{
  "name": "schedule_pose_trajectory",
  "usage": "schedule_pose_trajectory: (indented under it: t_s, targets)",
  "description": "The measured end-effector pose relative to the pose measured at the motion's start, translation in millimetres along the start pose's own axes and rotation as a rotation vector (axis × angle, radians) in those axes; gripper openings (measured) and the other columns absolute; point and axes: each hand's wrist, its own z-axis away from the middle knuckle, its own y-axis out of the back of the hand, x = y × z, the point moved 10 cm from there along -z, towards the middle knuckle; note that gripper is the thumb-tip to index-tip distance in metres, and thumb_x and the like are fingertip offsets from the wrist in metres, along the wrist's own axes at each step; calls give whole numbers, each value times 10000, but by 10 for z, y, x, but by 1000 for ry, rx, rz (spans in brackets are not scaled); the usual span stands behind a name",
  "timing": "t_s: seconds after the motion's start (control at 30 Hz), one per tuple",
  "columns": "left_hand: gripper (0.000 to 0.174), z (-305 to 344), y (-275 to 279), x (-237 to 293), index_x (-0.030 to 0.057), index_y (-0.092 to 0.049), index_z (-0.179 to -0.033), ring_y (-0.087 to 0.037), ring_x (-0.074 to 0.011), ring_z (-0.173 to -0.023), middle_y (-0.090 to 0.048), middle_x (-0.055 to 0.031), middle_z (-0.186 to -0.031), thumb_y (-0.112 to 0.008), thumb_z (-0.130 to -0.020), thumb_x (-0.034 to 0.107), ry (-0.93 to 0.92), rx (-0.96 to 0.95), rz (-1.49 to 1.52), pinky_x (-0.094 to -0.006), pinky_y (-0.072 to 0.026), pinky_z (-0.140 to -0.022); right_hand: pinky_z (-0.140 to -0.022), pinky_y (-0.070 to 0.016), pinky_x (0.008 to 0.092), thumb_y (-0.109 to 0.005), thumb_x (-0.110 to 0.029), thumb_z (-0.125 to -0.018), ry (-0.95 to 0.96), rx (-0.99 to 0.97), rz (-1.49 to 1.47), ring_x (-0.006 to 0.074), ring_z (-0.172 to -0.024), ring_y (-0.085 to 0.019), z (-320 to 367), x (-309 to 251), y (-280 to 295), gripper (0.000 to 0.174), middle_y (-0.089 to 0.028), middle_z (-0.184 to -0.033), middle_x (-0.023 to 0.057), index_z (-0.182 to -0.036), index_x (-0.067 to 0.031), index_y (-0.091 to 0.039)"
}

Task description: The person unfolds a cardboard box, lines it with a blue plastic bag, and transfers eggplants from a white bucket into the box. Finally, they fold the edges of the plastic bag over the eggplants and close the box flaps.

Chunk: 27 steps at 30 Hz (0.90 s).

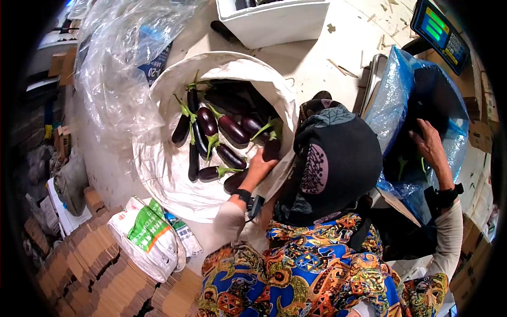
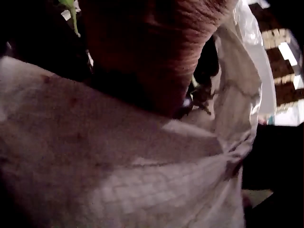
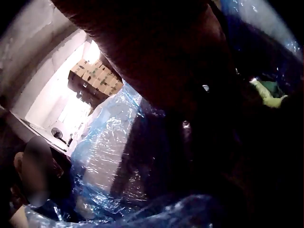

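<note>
Several dark purple eggplants (image 1: 207, 121) with green stems lie in a white woven sack (image 1: 158, 179), its rim rolled wide. Inside its near right side my left hand (image 1: 257, 170) grips one eggplant (image 1: 272, 148). In the left wrist view the sack cloth (image 2: 118, 142) covers the fingers of this hand (image 2: 147, 52). My right hand (image 1: 432, 147) reaches into a box lined with a blue plastic bag (image 1: 388, 105), fingers spread loosely. Green stems (image 1: 402, 168) show below it in the dark inside. The right wrist view is very dark around the hand (image 3: 156, 52), with a green stem (image 3: 268, 95) beside it.
A lit scale display (image 1: 441, 34) stands behind the blue-lined box. A white box (image 1: 274, 24) stands beyond the sack, clear plastic sheeting (image 1: 119, 79) to its left. Flattened cardboard (image 1: 116, 259) and a printed white bag (image 1: 145, 238) lie at lower left. The person's head covering (image 1: 338, 158) fills the middle.
</note>
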Motion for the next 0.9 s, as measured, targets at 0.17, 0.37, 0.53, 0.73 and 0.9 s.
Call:
schedule_pose_trajectory:
  t_s: [0.17,0.37,0.53,0.73,0.9]
  targets:
    - [444,265,561,306,-4,-514,-1222,-635,-213,-915,-647,-123,-1022,-653,-833,160,157,-123,1099,-348,-526,-840,-836,-457,370,-608,-199,-877,-59,-48,-178,360,-964,-581,-6,232,-31,337,-593,-1045,214,-1127,22,-557]
    - [369,212,932,407,-23,-573,-1131,-657,-252,-850,-661,-152,-979,-588,-927,284,148,-152,1243,-375,-563,-765,-843,-463,371,-603,-223,-890,-32,-58,-76,342,-972,-586,-17,147,1,366,-600,-1050,195,-1156,23,-546]
    - [435,201,1095,1256,-13,-501,-1241,-631,-260,-938,-608,-190,-1127,-489,-970,326,-46,-237,1322,-383,-535,-842,-851,-464,370,-597,-235,-896,-13,21,-103,338,-978,-587,94,160,172,372,-595,-1073,191,-1163,20,-546]
    - [352,-110,1356,1509,15,-488,-1194,-631,-234,-927,-628,-144,-1043,-595,-873,110,-52,-87,1091,-370,-533,-830,-860,-461,377,-591,-270,-900,-51,12,-160,329,-1004,-580,145,306,140,390,-589,-1102,180,-1177,3,-556]
    - [431,28,1378,2170,36,-456,-1246,-604,-255,-1009,-612,-147,-1084,-593,-840,81,-223,-78,909,-384,-496,-911,-866,-458,399,-588,-301,-901,-34,43,-52,345,-1000,-575,230,402,242,417,-601,-1065,188,-1194,-7,-560]
